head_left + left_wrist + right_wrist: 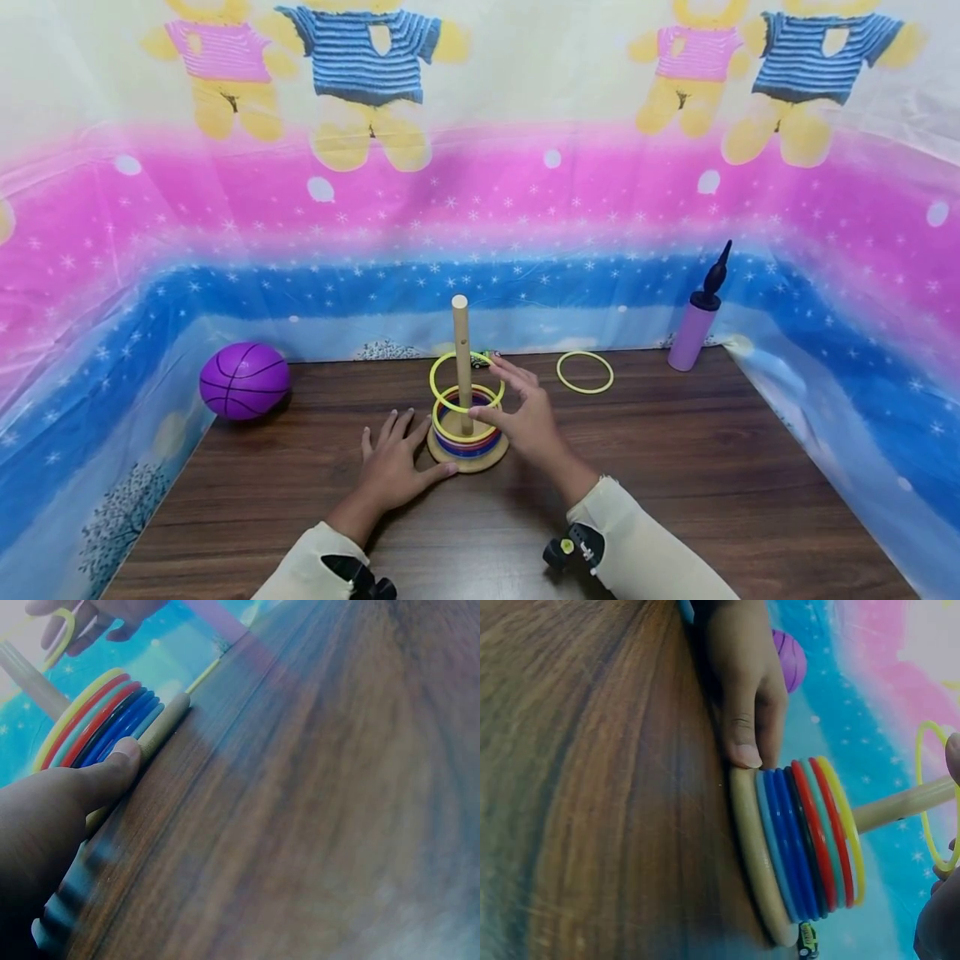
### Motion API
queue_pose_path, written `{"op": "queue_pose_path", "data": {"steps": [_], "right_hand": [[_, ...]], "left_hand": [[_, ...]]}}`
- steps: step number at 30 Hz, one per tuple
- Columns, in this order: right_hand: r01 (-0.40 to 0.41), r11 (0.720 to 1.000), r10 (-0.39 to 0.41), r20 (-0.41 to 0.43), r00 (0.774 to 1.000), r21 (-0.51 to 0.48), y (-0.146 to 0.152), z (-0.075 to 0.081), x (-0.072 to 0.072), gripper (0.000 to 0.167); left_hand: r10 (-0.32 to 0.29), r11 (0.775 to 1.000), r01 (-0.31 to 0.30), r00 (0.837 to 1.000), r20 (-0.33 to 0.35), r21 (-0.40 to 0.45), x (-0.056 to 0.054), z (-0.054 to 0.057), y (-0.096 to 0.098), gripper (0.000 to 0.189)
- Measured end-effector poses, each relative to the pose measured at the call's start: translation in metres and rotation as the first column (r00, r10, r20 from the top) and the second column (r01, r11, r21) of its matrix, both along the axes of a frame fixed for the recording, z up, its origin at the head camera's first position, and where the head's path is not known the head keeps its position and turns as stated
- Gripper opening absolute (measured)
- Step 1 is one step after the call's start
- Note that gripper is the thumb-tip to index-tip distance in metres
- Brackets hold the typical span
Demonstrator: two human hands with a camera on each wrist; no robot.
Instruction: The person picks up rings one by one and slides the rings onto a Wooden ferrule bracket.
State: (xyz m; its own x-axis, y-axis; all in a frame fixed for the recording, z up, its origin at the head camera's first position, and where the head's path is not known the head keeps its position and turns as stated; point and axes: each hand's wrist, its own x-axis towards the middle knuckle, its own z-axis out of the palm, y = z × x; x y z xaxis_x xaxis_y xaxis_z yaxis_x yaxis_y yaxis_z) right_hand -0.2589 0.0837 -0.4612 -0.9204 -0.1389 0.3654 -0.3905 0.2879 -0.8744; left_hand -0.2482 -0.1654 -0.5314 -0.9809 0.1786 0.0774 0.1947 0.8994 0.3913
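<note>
A wooden ring-toss stand, with an upright post (462, 346) on a round base (471, 467), stands mid-table. Several rings in yellow, red, green, black and blue (817, 825) lie stacked round the post's foot. My right hand (536, 425) pinches a yellow ring (431, 379) by its right side, between thumb and fingers. That ring encircles the post above the stack. My left hand (393, 467) rests on the table with its fingers spread, left of the stand. Its thumb (120, 761) touches the base's edge, as the left wrist view shows.
Another yellow ring (585, 392) lies flat at the back right. A purple ball (244, 381) sits back left, and a purple hand pump (693, 333) stands at the far right. Behind the stand is a small toy car (808, 940). Patterned cloth (525, 200) surrounds the wooden table (637, 467).
</note>
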Motion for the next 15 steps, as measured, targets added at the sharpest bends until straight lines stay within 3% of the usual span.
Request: {"op": "queue_pose_path", "data": {"steps": [15], "right_hand": [[-0.027,0.999,0.03,0.075,0.997,-0.037,-0.002,-0.025,-0.003,0.075]], "left_hand": [[-0.007,1.0,0.007,1.0,-0.006,-0.007,0.001,0.002,-0.001,0.103]]}}
